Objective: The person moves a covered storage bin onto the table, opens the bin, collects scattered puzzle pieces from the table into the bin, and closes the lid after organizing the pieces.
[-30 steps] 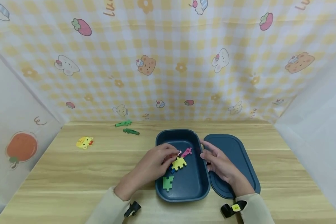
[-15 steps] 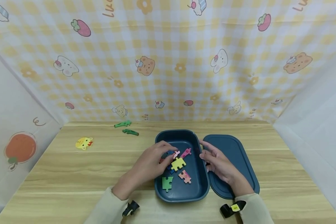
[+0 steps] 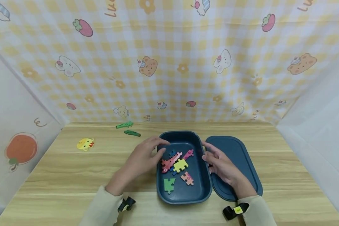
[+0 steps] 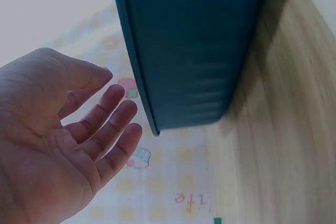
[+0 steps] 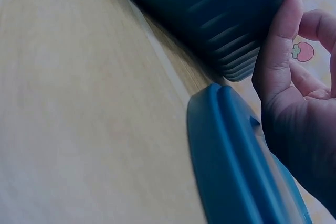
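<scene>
Head view: nearest the camera, two cream sleeves enter from the bottom edge. Left hand (image 3: 142, 155) hovers at the left rim of the dark blue box (image 3: 199, 194), fingers relaxed and spread, holding nothing — left wrist view confirms an empty palm (image 4: 58, 145) beside the box wall (image 4: 189, 51). Right hand (image 3: 220, 163) rests at the box's right rim, over the lid (image 3: 243, 153), which lies flat on the table (image 3: 73, 169) touching the box; right wrist view shows the thumb (image 5: 278, 40) against the rim, though whether it grips cannot be told. Inside the box: green piece (image 3: 169, 184), pink piece (image 3: 187, 178), yellow piece (image 3: 180, 164), red piece (image 3: 169, 162), blue piece (image 3: 172, 153), magenta piece (image 3: 188, 153). Farther back on the table — yellow chick piece (image 3: 85, 143), two green pieces (image 3: 128, 128).
</scene>
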